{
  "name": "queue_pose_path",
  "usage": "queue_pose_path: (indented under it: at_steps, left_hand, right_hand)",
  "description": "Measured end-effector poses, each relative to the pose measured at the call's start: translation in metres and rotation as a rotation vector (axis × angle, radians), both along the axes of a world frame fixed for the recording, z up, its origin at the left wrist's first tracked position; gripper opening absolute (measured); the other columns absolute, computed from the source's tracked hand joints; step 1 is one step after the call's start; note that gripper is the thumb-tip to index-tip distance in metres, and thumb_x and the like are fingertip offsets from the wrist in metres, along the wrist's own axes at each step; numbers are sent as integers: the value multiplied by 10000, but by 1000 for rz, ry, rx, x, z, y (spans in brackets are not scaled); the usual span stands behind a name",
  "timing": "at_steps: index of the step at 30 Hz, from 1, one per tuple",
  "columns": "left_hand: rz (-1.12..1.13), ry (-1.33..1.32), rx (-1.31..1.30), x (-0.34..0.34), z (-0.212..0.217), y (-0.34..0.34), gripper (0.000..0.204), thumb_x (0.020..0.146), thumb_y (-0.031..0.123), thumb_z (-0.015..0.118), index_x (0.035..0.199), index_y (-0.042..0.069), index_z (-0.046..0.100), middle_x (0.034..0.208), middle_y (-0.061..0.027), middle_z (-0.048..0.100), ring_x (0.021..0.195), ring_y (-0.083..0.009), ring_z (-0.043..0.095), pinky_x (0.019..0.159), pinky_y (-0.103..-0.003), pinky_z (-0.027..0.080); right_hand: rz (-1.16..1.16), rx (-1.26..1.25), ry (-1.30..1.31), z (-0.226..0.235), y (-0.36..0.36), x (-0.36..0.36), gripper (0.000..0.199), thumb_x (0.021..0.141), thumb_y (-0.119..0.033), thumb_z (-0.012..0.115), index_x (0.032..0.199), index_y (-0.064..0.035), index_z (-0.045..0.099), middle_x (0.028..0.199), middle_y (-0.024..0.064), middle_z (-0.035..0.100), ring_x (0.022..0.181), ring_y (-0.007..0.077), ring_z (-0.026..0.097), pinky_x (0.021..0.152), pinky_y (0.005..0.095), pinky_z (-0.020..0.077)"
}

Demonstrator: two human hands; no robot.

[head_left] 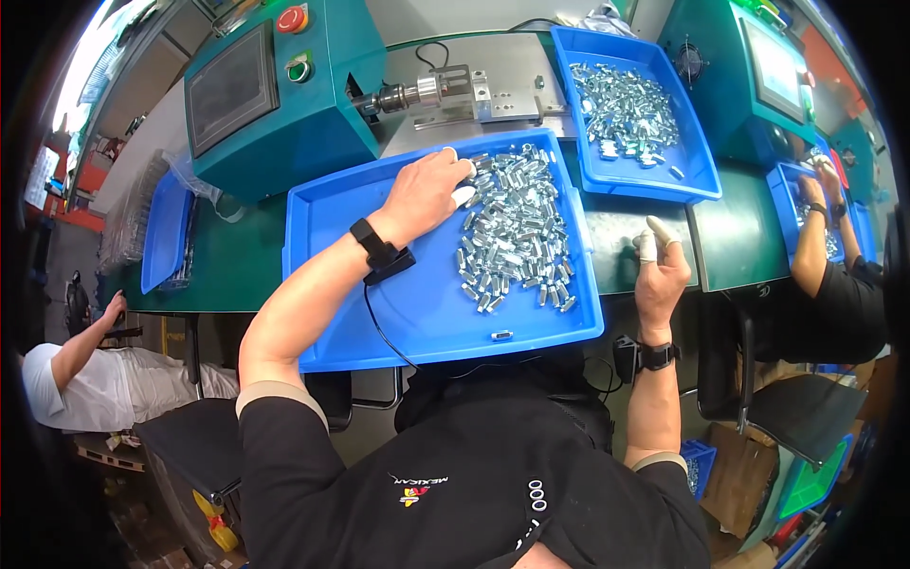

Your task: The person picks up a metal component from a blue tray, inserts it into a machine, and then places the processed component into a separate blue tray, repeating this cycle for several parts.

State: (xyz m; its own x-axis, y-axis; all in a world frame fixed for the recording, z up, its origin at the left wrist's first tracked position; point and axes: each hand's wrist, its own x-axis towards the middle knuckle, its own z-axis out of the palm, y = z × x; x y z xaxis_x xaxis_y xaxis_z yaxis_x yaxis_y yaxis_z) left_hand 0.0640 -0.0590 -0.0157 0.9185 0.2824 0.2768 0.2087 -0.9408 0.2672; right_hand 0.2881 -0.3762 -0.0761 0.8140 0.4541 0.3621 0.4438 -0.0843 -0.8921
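Observation:
My left hand (pixel 424 196) reaches over the blue tray (pixel 346 327), its fingers curved at the upper left edge of a pile of small shiny metal fittings (pixel 512 228). White finger cots cover some fingertips. Thumb and forefinger look apart, and no fitting shows plainly between them. One loose fitting (pixel 501 336) lies near the tray's front edge. Right of the tray, above the bench top, my right hand (pixel 662 280) is raised with fingers bent together, also in white cots. Whatever its fingertips may hold is too small to make out.
Behind the tray stands a teal machine (pixel 284 104) with a screen, red button and metal chuck (pixel 408 97). A second blue tray (pixel 697 180) holds more fittings, beside another teal machine (pixel 725 85). Co-workers sit at right (pixel 815 275) and stand at left (pixel 95 379).

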Motion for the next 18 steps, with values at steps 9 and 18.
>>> queue_pose_path:
  at_steps: [9,18]
  left_hand:
    - [-20,-68,-85,-26,1,6,211,905,113,784,1074,79,664,1040,-117,636,1032,-366,647,845,-511,534]
    - [84,-68,-28,-34,-7,13,177,918,95,787,1067,58,698,1029,-117,673,998,-359,675,847,-463,556]
  right_hand:
    - [36,3,16,5,2,6,268,1065,-101,703,1309,3,746,939,53,780,807,92,683,733,242,531]
    - [360,109,157,62,68,6,261,1092,-110,666,1323,-7,732,954,49,757,827,92,671,730,238,524]
